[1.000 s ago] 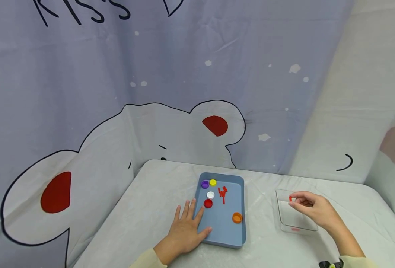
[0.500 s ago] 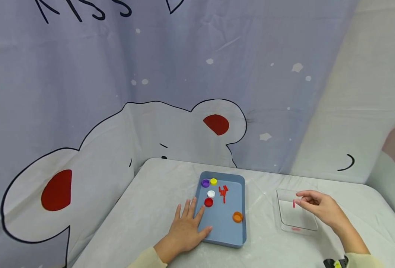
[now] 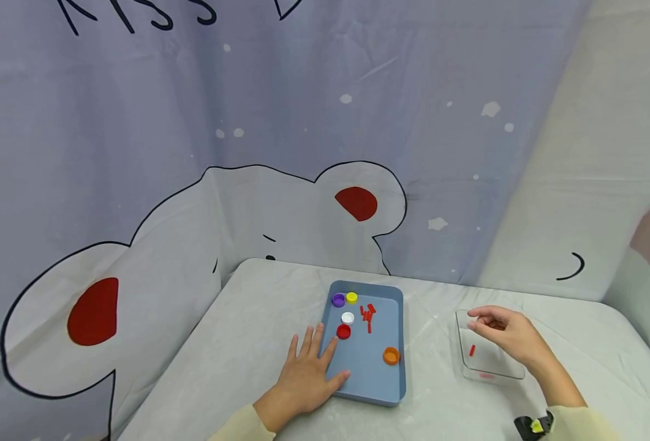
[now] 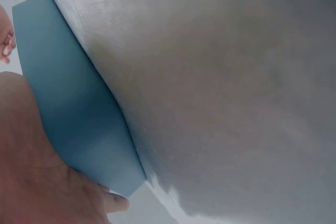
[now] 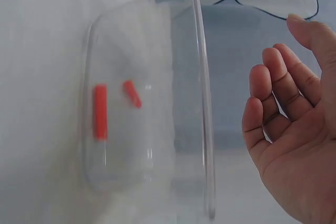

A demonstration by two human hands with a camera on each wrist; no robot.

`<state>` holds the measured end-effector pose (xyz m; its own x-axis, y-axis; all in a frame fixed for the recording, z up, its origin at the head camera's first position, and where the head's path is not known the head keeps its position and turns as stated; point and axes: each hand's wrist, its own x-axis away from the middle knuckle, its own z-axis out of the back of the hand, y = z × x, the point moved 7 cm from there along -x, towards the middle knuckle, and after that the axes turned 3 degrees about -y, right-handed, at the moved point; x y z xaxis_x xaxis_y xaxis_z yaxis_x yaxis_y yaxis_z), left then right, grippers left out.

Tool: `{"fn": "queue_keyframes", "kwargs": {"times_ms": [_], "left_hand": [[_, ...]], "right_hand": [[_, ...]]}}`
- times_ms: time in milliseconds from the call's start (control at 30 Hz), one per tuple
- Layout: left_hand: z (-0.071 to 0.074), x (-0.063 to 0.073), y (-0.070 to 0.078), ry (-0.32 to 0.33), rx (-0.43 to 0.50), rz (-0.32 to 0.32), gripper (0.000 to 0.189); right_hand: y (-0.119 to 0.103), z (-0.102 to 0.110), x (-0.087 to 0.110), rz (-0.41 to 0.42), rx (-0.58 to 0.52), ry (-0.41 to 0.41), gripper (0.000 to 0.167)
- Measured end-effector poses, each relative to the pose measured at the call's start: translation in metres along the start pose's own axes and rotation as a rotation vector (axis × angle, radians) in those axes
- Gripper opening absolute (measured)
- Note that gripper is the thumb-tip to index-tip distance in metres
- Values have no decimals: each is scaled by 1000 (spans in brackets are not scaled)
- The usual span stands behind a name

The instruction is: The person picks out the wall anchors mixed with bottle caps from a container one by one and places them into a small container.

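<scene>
My left hand (image 3: 305, 383) lies spread at the left edge of the blue tray (image 3: 366, 389), thumb over its near corner. In the left wrist view the palm (image 4: 31, 166) is against the tray's outer wall (image 4: 73, 93). Above the clear plastic box (image 3: 498, 361) is my right hand (image 3: 503, 334), its fingers relaxed and holding nothing. A small red stick (image 3: 472, 350) lies in that box. The right wrist view shows a longer red bar (image 5: 101, 112) in there too, beside the short red piece (image 5: 132, 94).
Inside the tray are a purple cap (image 3: 338, 300), a yellow cap (image 3: 351, 297), a white cap (image 3: 348, 318), a red cap (image 3: 343, 331), an orange cap (image 3: 391, 356) and several small red sticks (image 3: 368, 315). A printed cloth (image 3: 302, 122) hangs behind the white-covered table (image 3: 269, 312).
My right hand has let go of the small red stick, which now lies in the clear box. The hand has shifted slightly left and its fingers have parted. My left hand stays put.
</scene>
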<state>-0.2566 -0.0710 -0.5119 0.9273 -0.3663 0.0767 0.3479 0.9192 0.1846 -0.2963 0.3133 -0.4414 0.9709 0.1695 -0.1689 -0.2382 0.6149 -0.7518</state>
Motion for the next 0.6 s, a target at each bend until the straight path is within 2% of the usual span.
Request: {"fn": "queue_keyframes", "kwargs": {"times_ms": [267,600], "left_hand": [[-1,-1,0,-8,12,-6,77],[-1,-1,-1,9,8,-16,78]], "right_hand": [[-18,-26,-16,21,-46,-65,34],[-32,-52,-32,31,-63,-98,33]]}}
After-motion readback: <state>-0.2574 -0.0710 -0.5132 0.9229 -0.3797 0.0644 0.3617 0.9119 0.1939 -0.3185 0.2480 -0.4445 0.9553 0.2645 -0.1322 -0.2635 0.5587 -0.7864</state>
